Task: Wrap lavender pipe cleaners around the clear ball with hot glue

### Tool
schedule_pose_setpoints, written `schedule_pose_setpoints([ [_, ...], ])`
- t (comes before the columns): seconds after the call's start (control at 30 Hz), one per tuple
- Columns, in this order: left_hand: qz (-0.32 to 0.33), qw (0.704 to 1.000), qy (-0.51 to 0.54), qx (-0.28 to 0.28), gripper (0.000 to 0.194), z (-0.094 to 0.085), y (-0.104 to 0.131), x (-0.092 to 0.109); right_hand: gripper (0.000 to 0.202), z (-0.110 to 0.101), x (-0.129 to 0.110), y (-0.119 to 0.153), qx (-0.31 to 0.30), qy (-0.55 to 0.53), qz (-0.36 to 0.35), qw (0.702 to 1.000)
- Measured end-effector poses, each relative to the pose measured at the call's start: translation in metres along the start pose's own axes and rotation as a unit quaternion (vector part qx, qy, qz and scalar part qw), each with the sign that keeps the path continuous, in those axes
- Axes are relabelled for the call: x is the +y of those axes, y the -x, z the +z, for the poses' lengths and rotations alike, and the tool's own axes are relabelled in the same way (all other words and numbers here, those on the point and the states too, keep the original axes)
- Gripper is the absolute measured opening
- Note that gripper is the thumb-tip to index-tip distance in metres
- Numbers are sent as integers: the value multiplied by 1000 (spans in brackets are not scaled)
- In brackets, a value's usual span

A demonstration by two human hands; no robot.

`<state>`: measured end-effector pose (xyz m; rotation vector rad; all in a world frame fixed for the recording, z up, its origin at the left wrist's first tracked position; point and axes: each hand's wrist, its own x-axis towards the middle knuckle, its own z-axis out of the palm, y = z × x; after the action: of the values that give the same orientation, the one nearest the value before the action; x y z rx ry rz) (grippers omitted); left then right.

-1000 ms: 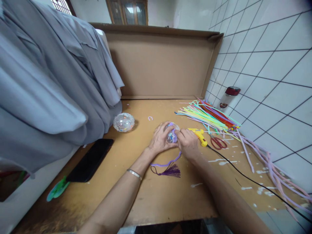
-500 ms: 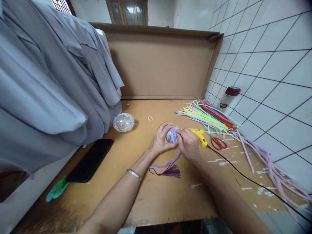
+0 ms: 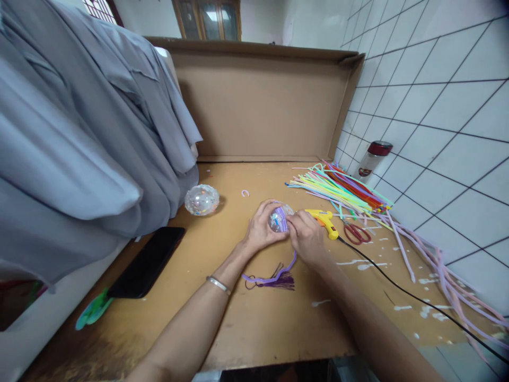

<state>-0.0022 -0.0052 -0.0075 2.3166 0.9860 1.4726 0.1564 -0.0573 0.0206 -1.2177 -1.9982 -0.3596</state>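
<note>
Two bare hands are working close together, just right of the middle of the frame. The left hand (image 3: 260, 228) is curled around a clear ball (image 3: 274, 223), gripping it from the left, with purple bands across its surface. The right hand (image 3: 307, 236) has its fingertips pinched on a purple strip (image 3: 292, 261) at the ball's right side; its tail drops from under that hand and bends left across a dark purple tassel (image 3: 285, 282) at lower centre.

Near the right hand sits a yellow glue gun (image 3: 326, 218), its black cord running to the lower right corner. Red-handled scissors (image 3: 358, 233) lie beside it, and above them, right of centre, spreads a bundle of coloured pipe cleaners (image 3: 338, 191). Left of centre I see a second clear ball (image 3: 202, 200) resting on the tabletop (image 3: 234, 334), well apart from the hands. Farther down on the left lies a black phone (image 3: 147, 262).
</note>
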Motion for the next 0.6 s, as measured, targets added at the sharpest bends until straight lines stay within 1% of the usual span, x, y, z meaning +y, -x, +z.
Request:
schedule_pose_setpoints([
  [0.2, -9, 1000, 1, 2, 68, -1, -1, 2, 25, -1, -3, 1, 1, 30, -6, 1000],
  [0.5, -15, 1000, 12, 17, 67, 0, -1, -1, 20, 0, -5, 3, -9, -46, 47, 998],
  [0.6, -27, 999, 17, 24, 66, -1, -2, -1, 17, 1, -7, 4, -10, -67, 65, 996],
])
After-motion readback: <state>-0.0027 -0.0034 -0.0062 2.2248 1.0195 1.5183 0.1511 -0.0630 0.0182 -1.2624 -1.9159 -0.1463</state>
